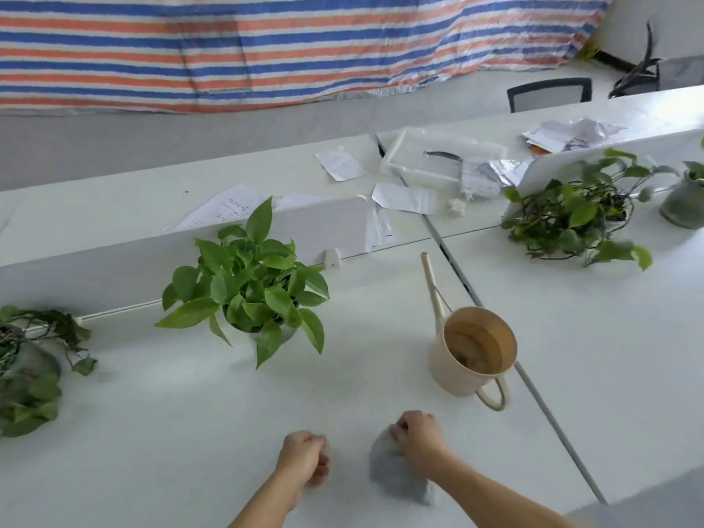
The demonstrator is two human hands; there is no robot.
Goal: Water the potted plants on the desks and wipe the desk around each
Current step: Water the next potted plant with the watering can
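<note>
A leafy green potted plant (253,285) stands on the white desk (160,413) in front of a low white divider. A cream watering can (470,350) sits to its right, spout pointing away, handle toward me. My right hand (419,436) grips a grey cloth (392,470) lying on the desk near the front. My left hand (306,457) hovers beside it with curled fingers, holding nothing. A trailing plant (28,369) sits at the far left. Another trailing plant (571,215) and a grey-potted plant (685,200) stand at the right.
A low white divider (114,261) runs behind the plants. Beyond it lie loose papers (339,163), a clear plastic tray (430,156) and crumpled sheets (571,135). A chair back (548,93) and a striped tarp (266,43) are farther back. A seam (533,383) splits the desks.
</note>
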